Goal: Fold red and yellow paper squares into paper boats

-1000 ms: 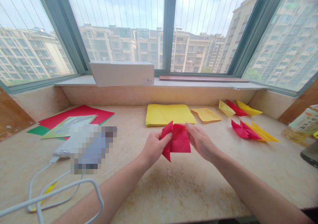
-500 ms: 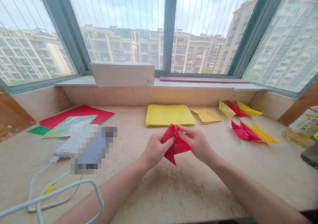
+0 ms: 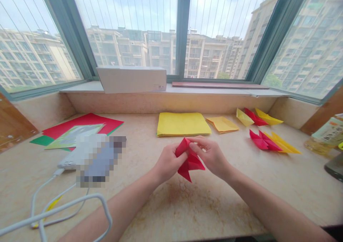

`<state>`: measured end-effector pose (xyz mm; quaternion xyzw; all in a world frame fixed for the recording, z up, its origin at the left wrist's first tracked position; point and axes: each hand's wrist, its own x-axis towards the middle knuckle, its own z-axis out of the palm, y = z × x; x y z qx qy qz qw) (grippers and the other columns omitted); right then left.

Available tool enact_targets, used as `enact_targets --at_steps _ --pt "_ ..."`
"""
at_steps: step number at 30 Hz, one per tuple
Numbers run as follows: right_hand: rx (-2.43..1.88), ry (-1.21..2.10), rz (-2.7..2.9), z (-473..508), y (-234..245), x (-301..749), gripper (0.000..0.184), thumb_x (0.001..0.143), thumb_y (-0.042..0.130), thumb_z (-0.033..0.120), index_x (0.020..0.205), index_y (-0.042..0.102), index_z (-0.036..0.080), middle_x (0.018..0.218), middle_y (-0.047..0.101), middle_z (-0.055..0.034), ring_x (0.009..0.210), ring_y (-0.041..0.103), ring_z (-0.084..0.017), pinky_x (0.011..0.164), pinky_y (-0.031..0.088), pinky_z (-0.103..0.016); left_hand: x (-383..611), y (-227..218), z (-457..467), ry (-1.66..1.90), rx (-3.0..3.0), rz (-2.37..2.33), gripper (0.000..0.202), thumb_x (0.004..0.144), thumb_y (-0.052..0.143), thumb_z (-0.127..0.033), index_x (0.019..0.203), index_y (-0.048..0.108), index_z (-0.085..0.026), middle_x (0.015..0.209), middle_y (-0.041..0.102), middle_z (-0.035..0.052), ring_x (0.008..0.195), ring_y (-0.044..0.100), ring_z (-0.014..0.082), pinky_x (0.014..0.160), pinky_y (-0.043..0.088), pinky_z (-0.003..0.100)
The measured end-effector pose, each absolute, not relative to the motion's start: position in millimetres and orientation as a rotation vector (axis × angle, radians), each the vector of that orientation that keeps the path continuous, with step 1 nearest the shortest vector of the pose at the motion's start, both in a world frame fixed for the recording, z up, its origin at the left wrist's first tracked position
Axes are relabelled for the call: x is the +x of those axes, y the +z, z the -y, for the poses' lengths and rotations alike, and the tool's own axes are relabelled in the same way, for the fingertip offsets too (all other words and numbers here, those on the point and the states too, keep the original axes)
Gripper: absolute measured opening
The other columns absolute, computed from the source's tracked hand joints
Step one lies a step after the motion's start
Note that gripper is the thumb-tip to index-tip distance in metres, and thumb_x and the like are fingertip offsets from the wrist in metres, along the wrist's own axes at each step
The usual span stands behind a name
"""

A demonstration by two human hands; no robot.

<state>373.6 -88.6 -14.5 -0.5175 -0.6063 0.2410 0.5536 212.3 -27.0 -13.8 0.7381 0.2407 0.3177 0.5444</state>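
Note:
A partly folded red paper is held just above the marble counter, near its middle. My left hand pinches the paper's left side, thumb on top. My right hand grips the upper right part, fingers curled over a fold. A stack of yellow sheets lies just beyond my hands.
Folded red and yellow paper pieces lie at the right, with more by the wall and an orange-yellow folded sheet. Red and green sheets lie at the left beside a blurred device and white cables. A white box stands on the sill; a bottle is far right.
The red paper went from a flatter, open shape to a narrower folded one. My right hand moved in over its top and both hands closed together slightly.

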Motion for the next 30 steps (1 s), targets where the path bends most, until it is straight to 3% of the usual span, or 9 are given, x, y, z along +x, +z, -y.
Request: enact_targets --at_steps 6,11,22,30 --pt "-1.229 0.430 1.531 90.8 -11.4 374.2 0.019 0.090 0.064 0.036 0.098 0.075 0.024 0.091 0.072 -0.0055 0.081 0.063 -0.020 0.074 0.050 -0.035 212.0 -15.3 29.9 0.716 1.876 -0.588 0.026 0.089 0.056 -0.035 0.082 0.067 -0.012 0.076 0.070 0.0054 0.069 0.063 0.0176 0.062 0.046 0.025" --pt "-1.229 0.422 1.506 91.9 -11.3 372.3 0.018 0.090 0.063 0.037 0.089 0.075 0.023 0.085 0.073 -0.0043 0.079 0.063 -0.020 0.075 0.050 -0.034 211.4 -15.6 31.0 0.674 1.911 -0.570 0.021 0.087 0.054 -0.027 0.077 0.066 -0.013 0.076 0.070 0.0049 0.068 0.062 0.0166 0.060 0.044 0.024" --pt "-1.157 0.835 1.282 88.7 -11.1 375.0 0.026 0.079 0.073 0.045 0.083 0.075 0.020 0.081 0.075 -0.0049 0.074 0.067 -0.020 0.070 0.052 -0.032 209.9 -13.1 33.0 0.643 1.920 -0.544 0.020 0.086 0.052 -0.025 0.077 0.067 -0.014 0.076 0.071 0.0036 0.068 0.064 0.0166 0.060 0.045 0.023" --pt "-1.183 0.883 1.240 90.7 -3.7 373.6 0.032 0.076 0.073 0.051 0.077 0.075 0.018 0.074 0.074 -0.0041 0.071 0.066 -0.019 0.069 0.051 -0.032 209.2 -15.1 30.6 0.618 1.942 -0.526 0.020 0.084 0.053 -0.023 0.079 0.069 -0.013 0.078 0.072 0.0047 0.071 0.065 0.0180 0.061 0.047 0.024"
